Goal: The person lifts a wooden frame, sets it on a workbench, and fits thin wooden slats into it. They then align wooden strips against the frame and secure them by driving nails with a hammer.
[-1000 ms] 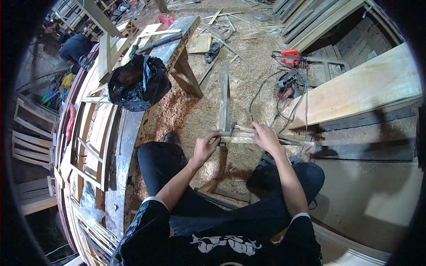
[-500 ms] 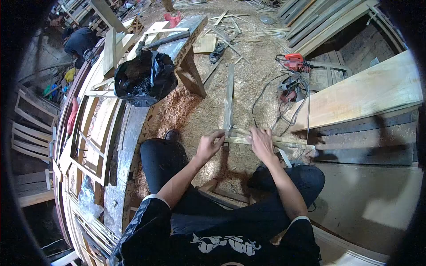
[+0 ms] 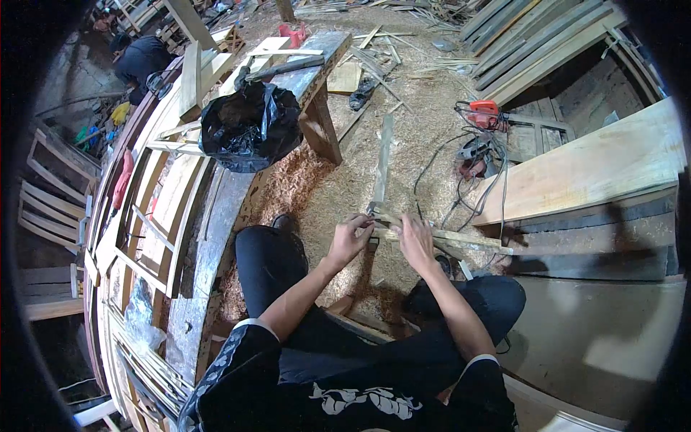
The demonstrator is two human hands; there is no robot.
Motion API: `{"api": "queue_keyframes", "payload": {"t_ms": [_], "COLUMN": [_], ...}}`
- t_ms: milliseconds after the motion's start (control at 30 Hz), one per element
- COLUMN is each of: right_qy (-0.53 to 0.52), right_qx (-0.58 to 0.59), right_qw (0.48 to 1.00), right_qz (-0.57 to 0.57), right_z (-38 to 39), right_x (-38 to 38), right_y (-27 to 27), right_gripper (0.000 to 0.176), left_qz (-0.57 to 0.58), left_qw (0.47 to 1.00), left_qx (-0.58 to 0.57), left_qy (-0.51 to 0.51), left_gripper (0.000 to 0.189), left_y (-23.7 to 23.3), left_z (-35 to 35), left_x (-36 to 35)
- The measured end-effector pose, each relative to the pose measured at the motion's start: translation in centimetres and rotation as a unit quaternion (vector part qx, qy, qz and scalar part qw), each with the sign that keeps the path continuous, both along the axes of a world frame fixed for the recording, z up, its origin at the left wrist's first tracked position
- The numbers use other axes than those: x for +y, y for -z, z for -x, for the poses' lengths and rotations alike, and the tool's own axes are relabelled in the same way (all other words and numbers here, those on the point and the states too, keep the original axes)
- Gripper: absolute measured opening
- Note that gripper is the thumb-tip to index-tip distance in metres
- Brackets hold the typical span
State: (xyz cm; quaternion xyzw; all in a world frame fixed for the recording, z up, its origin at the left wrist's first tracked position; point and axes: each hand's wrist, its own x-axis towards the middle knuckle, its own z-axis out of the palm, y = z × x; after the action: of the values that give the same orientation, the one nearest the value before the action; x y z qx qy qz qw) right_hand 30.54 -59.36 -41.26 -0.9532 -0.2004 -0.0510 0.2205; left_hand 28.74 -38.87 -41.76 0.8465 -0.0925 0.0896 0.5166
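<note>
My left hand (image 3: 350, 239) is closed in a pinch at the end of a wooden strip; whatever lies between its fingertips is too small to make out. My right hand (image 3: 416, 239) is wrapped round what looks like a hammer (image 3: 386, 214), its dark head pointing left, close to the left fingertips. Beneath both hands, a pale wooden strip (image 3: 475, 239) runs to the right. Another narrow strip (image 3: 384, 158) extends away from me, its near end by the hammer head. The fingers partly cover the spot where the strips meet.
On the left, a workbench (image 3: 317, 75) carries a black plastic bag (image 3: 252, 126) and wooden frames. Corded power tools (image 3: 479, 147) lie on the sawdust floor at right, beside a wide board (image 3: 590, 162). Another person (image 3: 140, 65) bends over at the far left.
The view has shifted slightly, moving the surroundings right and down. My left fingertips and the hammer head are still close together; the right hand has moved a little left.
</note>
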Motion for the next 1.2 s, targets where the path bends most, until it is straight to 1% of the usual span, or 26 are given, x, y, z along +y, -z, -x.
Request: {"api": "queue_keyframes", "payload": {"t_ms": [67,167,267,333,367,433,467,533,567,633,767,833,967,1067,1133,1200], "right_qy": [0.0,-0.002,0.001,-0.004,-0.005,-0.005,-0.006,-0.003,-0.003,-0.004,0.001,0.005,0.016,0.012,0.023,0.016], "right_qx": [-0.004,0.031,0.039,0.015,0.017,0.014,0.015,0.05,0.049,0.008,0.023,0.018,0.023,0.003,0.039,0.03], "right_qw": [1.0,0.999,0.999,0.999,0.999,0.999,0.999,0.999,0.999,1.0,1.0,1.0,1.0,1.0,0.999,0.999], "right_qz": [-0.008,-0.017,-0.024,-0.05,-0.049,-0.034,-0.034,0.0,-0.001,0.022,0.005,0.006,-0.002,-0.001,0.017,0.008], "right_z": [-0.1,-0.6,-0.6,-0.7,-0.7,-0.7,-0.7,-0.8,-0.7,-0.6,-0.7,-0.8,-0.7,-0.6,-0.5,-0.6], "right_x": [0.2,-0.1,-0.6,-0.8,-0.9,-1.0,-0.9,-0.9,-0.8,-0.6,-0.7,-0.8,-0.7,-0.4,-0.1,-0.3], "right_y": [0.2,0.6,0.4,0.1,0.2,0.4,0.4,0.5,0.5,0.6,0.4,0.6,1.0,1.2,0.5,0.4], "right_gripper": [0.023,0.023,0.023,0.022,0.022,0.023,0.023,0.024,0.024,0.026,0.026,0.026,0.026,0.03,0.027,0.027], "left_qz": [-0.01,-0.021,-0.004,0.095,0.096,0.173,0.173,0.196,0.195,0.213,0.251,0.304,0.283,0.25,0.219,0.202], "left_qw": [1.0,0.999,0.999,0.986,0.986,0.972,0.972,0.963,0.964,0.963,0.956,0.942,0.948,0.96,0.969,0.973], "left_qx": [-0.012,-0.022,0.01,0.118,0.12,0.133,0.133,0.143,0.142,0.125,0.113,0.121,0.133,0.117,0.102,0.095], "left_qy": [-0.013,-0.02,-0.039,-0.062,-0.063,-0.086,-0.087,-0.115,-0.115,-0.106,-0.097,-0.076,-0.054,-0.045,-0.052,-0.05], "left_gripper": [0.02,0.021,0.022,0.024,0.024,0.023,0.023,0.023,0.023,0.022,0.021,0.018,0.017,0.016,0.014,0.016], "left_y": [0.2,0.3,0.7,1.0,1.2,1.1,1.0,1.0,0.9,0.9,1.4,1.7,1.8,1.7,1.4,1.7], "left_z": [-0.1,-0.3,-0.4,-0.7,-0.8,-1.1,-1.1,-1.2,-1.2,-1.0,-0.4,-0.2,-0.2,0.1,0.2,0.3], "left_x": [0.1,-0.1,-0.2,-0.5,-0.5,-0.3,-0.2,-0.1,-0.1,-0.3,-0.9,-1.2,-1.2,-1.3,-1.4,-1.3]}}
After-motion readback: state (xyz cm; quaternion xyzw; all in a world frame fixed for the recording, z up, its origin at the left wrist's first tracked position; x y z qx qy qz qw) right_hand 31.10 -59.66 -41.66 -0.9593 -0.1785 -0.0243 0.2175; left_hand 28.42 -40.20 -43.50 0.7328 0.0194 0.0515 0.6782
